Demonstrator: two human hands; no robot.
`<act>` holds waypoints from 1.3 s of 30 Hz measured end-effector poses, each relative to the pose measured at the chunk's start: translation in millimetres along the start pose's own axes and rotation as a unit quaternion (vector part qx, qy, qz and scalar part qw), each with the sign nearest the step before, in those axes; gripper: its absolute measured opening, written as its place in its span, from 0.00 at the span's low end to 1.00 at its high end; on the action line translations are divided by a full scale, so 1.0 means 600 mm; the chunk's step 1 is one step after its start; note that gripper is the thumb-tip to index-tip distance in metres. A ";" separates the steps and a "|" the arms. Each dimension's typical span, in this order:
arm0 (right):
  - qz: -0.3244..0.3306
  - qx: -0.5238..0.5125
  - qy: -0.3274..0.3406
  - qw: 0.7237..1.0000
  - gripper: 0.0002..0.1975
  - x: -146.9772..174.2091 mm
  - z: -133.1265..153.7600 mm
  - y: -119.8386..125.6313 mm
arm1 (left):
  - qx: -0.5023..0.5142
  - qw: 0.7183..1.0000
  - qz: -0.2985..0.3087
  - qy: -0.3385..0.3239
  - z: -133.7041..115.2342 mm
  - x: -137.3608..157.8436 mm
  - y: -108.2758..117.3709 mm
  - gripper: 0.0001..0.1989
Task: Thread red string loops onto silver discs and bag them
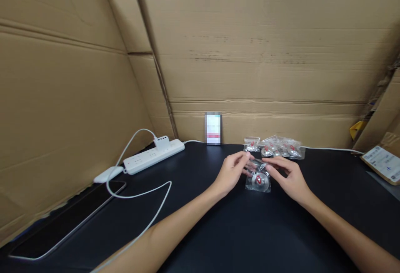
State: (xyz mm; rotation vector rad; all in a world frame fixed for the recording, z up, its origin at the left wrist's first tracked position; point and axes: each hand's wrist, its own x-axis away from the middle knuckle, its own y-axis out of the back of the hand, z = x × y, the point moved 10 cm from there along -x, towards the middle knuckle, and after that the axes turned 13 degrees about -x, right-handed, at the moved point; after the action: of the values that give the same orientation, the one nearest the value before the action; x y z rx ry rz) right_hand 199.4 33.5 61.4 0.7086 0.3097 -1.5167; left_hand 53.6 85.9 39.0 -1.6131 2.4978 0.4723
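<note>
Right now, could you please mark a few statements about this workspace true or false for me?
1. The left hand and the right hand are both at one clear bag. True.
2. The power strip is to the right of both hands. False: the power strip lies to their left.
3. Several more clear bags lie beyond the hands, near the back cardboard wall. True.
4. The lit screen lies flat. False: the lit screen stands upright.
</note>
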 end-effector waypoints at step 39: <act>0.062 -0.014 -0.075 0.995 0.13 0.002 -0.031 -0.023 | -0.184 0.980 0.051 -0.053 -0.018 0.013 -0.022 0.12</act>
State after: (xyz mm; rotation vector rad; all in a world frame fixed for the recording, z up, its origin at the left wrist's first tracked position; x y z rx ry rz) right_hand 190.5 45.2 43.0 0.5772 0.1705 -1.4347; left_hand 63.0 70.7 44.3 -1.5247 2.5295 1.0594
